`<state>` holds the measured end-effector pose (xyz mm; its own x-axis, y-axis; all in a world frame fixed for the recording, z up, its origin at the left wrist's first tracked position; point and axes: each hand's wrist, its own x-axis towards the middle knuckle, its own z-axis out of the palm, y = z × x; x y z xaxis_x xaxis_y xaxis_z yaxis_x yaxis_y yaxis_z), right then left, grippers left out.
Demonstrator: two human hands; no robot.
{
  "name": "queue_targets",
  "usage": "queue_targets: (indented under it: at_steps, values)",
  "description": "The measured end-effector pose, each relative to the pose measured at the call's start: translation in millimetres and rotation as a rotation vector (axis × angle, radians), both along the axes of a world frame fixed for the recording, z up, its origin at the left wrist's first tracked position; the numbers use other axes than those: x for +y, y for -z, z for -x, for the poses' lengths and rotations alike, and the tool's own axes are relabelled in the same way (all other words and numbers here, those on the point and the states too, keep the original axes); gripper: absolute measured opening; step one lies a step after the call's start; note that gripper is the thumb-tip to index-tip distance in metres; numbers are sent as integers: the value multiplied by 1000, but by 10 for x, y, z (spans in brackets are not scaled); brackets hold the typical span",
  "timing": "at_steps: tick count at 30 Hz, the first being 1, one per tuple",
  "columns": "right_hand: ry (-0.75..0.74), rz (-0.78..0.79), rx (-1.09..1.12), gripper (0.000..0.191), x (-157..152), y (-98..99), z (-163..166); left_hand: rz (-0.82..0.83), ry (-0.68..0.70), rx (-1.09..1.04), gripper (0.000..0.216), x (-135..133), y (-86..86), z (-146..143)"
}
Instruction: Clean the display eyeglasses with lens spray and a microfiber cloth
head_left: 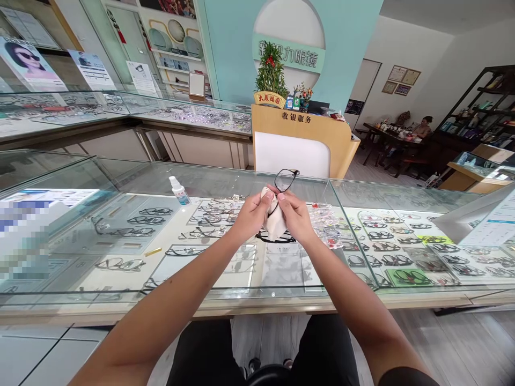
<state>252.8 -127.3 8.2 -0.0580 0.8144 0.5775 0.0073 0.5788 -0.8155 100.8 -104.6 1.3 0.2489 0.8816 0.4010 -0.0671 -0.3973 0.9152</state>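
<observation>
Both hands meet above the glass display counter. My left hand pinches a pale cloth around part of a pair of dark-framed eyeglasses. Close beside it, my right hand grips the eyeglasses with its thumb near the middle of the frame. One lens rim sticks up above the fingers, and the other is covered by the cloth and the left fingers. The cloth hangs down between the palms. A white spray bottle with a blue label stands on the counter to the left.
Rows of eyeglasses lie under the glass. A leaning white card stands at the right and a blurred-out box at the left. Beyond the counter are a wooden cashier desk, more showcases, and a person seated at a far table.
</observation>
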Motion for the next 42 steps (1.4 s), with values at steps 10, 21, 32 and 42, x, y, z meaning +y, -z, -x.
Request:
queue_targets:
  at_steps: [10,21,32,42]
  values:
    - [-4,124,86,51,84,-16,-130,3,308,134,59,98,-36,118]
    - [-42,56,72,59,-16,9,58,-21,-27,-8,68,6,26,-8]
    - [-91,261,181,58,39,-26,-97,-20,260,141,56,4,-92,119]
    - [-2,43,35,62,-75,17,96,-14,4,-26,61,-32,-4,-12]
